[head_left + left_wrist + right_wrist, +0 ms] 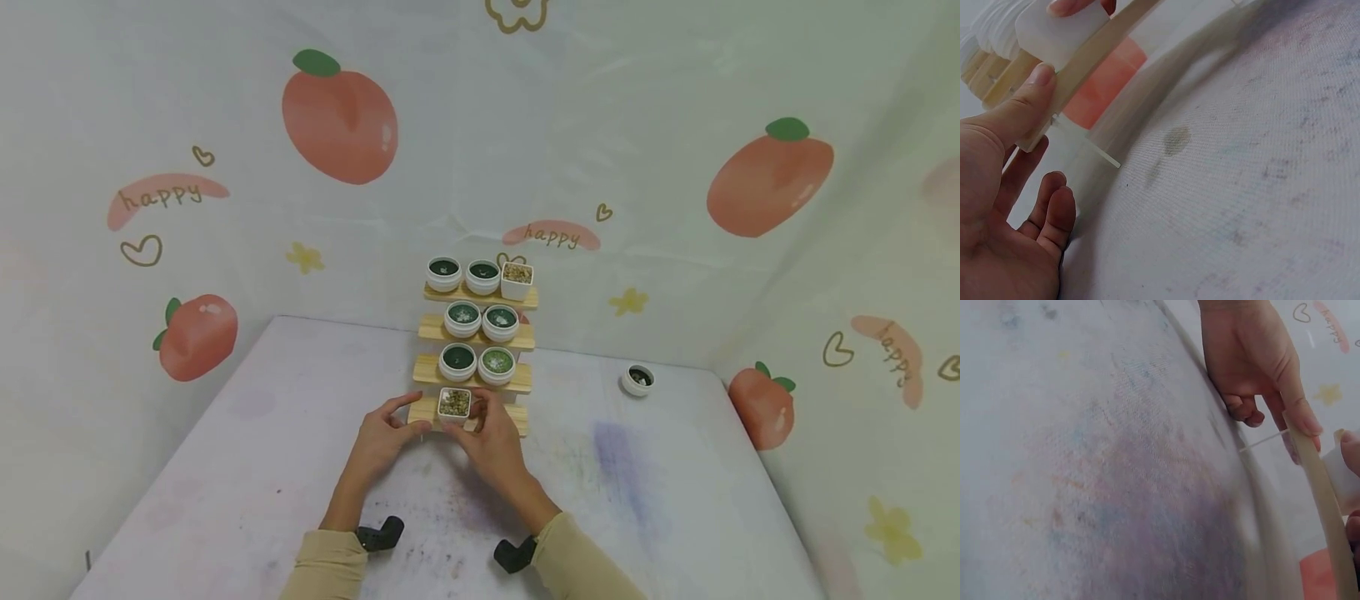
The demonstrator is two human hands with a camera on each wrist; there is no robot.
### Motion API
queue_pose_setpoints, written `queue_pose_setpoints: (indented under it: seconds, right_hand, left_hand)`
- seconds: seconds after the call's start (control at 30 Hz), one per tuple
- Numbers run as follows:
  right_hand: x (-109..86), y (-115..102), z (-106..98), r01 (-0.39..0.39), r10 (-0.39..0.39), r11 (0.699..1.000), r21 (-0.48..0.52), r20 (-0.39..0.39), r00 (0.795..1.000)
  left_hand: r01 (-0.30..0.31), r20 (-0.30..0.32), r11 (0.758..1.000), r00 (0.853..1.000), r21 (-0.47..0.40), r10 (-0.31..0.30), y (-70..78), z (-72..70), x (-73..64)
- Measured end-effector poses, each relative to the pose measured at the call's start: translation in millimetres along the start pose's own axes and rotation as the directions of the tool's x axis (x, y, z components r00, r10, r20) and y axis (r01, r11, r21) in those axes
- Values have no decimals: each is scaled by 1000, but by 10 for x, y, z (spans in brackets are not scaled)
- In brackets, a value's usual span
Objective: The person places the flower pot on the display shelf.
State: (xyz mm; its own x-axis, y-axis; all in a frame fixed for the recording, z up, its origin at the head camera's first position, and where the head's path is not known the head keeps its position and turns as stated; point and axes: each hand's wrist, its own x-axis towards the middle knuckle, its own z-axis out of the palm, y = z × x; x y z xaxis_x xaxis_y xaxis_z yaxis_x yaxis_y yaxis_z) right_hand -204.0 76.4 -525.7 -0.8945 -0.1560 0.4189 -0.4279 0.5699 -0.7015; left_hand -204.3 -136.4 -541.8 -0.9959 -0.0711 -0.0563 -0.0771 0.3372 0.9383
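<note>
A tiered wooden stand (pixel 517 418) holds small white pots on stepped planks. On its lowest plank is a square white pot (pixel 454 405) filled with bits of yellowish-green material. My right hand (pixel 497 446) holds this pot, thumb at the front and fingers around its right side. At the plank's left end, my left hand (pixel 377 440) grips the wood; the left wrist view shows its thumb (pixel 1038 78) on the plank's front edge and fingers behind and below. A clear support (pixel 1105 153) shows under the plank.
Round white pots with dark green contents, such as one on the top tier (pixel 444 273), fill the upper planks. Another square pot (pixel 517 282) sits at top right. A lone round pot (pixel 637 381) stands on the table (pixel 300 467) to the right. Printed cloth (pixel 465 125) hangs behind.
</note>
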Motion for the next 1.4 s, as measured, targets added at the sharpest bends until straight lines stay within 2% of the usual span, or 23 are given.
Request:
queue_pose_setpoints:
  seconds: [0.17,0.3,0.53,0.73,0.97,1.13,1.27,1.4]
  right_hand:
    - [-24,-13,-128,-75,63,989,124,98,993]
    - [-52,15,-237,-109,83,976,188,140,987]
    - [-83,82,-446,-86,60,983,165,156,986]
    - [-79,145,-603,-10,-6,992,125,125,992]
    - [-46,294,-807,-10,4,996,84,72,997]
    - [-20,427,-961,36,-36,999,20,2,999]
    - [27,533,-1083,11,-13,999,-46,-51,999]
    - [59,682,-1207,-55,45,993,-102,-99,994]
  left_hand:
    - [7,2,1000,1000,-3,-7,12,3,0]
    - [8,5,1000,1000,1,-8,20,1,-4]
    - [16,1,1000,1000,6,-16,33,-8,-6]
    - [22,0,1000,1000,14,-22,45,1,-8]
    - [28,-3,999,1000,24,-28,16,-7,-9]
    - [35,-2,999,999,25,-35,14,-14,-8]
    - [34,-1,999,999,26,-34,29,-16,-14]
    - [33,7,999,999,24,-33,32,-7,-17]
